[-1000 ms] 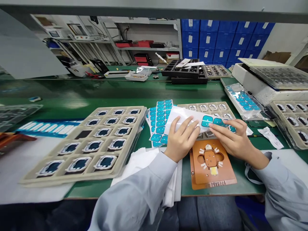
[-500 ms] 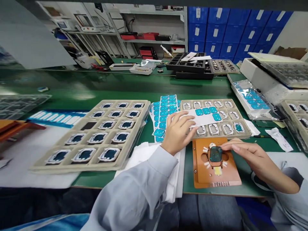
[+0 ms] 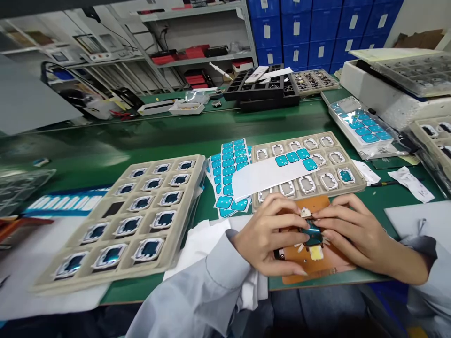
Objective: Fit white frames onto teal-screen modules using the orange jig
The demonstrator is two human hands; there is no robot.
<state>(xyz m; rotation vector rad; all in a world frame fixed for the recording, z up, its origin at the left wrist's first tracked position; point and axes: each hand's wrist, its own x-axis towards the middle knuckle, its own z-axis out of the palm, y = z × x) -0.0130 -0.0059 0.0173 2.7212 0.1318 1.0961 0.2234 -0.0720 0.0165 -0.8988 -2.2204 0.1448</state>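
My left hand [image 3: 273,234] and my right hand [image 3: 355,230] meet over an orange fixture plate [image 3: 299,277] at the table's front edge. Between them a glossy teal rounded-square film [image 3: 313,234] lies over the middle of the plate, and their fingertips grip its left and right edges. A yellow pad [image 3: 316,253] shows just below the film. Right behind the hands, a white backing sheet [image 3: 262,178] with a few teal films left on it rests across a beige tray [image 3: 357,180] of white watch-shaped frames. The film's side edges are hidden under my fingers.
To the left stands another beige tray [image 3: 192,220] of frames with dark centres. Teal sticker sheets [image 3: 229,162] lie between the trays, and a white cloth [image 3: 207,234] is near my left wrist. Bagged teal films [image 3: 366,126] and wrapped packets [image 3: 412,183] sit at the right.
My left hand has left the backing sheet and come down to the fixture's left side. My right hand has moved closer over the plate, and both now grip the film. The view has shifted.
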